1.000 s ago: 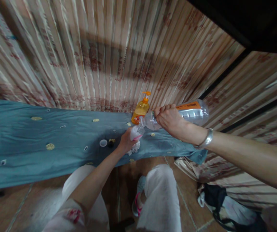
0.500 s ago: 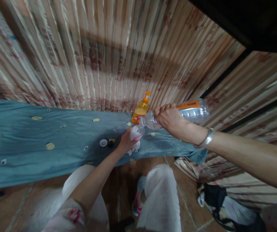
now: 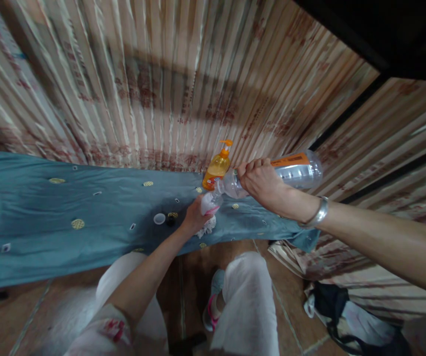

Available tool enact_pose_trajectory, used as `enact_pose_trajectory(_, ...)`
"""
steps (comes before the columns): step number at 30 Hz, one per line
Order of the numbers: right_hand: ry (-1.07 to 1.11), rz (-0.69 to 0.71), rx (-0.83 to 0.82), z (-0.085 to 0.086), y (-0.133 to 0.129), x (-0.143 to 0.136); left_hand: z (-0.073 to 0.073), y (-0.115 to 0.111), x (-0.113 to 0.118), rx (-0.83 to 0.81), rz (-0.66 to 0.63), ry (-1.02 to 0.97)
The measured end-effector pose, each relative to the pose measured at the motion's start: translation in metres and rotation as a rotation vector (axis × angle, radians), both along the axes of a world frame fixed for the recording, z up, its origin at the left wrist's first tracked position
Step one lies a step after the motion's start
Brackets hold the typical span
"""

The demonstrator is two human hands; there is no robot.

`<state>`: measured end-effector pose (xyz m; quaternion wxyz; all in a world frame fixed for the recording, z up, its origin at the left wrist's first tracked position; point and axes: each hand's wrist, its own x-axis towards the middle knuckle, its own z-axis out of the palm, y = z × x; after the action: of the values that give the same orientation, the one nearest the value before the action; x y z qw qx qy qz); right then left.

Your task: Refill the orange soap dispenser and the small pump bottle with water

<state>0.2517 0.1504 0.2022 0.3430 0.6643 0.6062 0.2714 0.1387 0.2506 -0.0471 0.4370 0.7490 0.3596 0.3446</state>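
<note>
My right hand (image 3: 262,183) is wrapped round the neck end of a large clear plastic bottle (image 3: 300,170) with an orange label, tilted nearly on its side with its mouth toward the left. That mouth meets the top of a small clear bottle (image 3: 211,203) with pink on it, which my left hand (image 3: 194,216) grips. Whether liquid is flowing between them I cannot tell. Just behind stands an orange pump bottle (image 3: 215,170) of yellow liquid. Under the small bottle lies a crumpled whitish thing (image 3: 207,227). A white round cap (image 3: 159,219) and a small black piece (image 3: 170,220) are left of my hand.
A teal patterned cloth (image 3: 42,207) covers the long narrow surface before me. Pleated curtains (image 3: 161,89) hang close behind it. My knees are at its front edge. A dark bag (image 3: 331,301) lies on the tiled floor at right.
</note>
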Motion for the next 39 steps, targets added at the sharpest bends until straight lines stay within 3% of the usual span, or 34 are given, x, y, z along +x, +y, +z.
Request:
enact_pose_trajectory(16,-0.013,0.054,0.013,-0.003,0.000,0.004,-0.005,0.002,0.001,0.007,-0.013,-0.014)
enact_pose_trajectory(27,-0.051,-0.021,-0.030,0.005,-0.002,-0.009,-0.008,0.002,0.001,0.018,-0.003,-0.021)
enact_pose_trajectory(39,-0.059,0.032,0.006,0.002,0.000,-0.004,-0.009,0.003,0.004,0.045,-0.002,0.049)
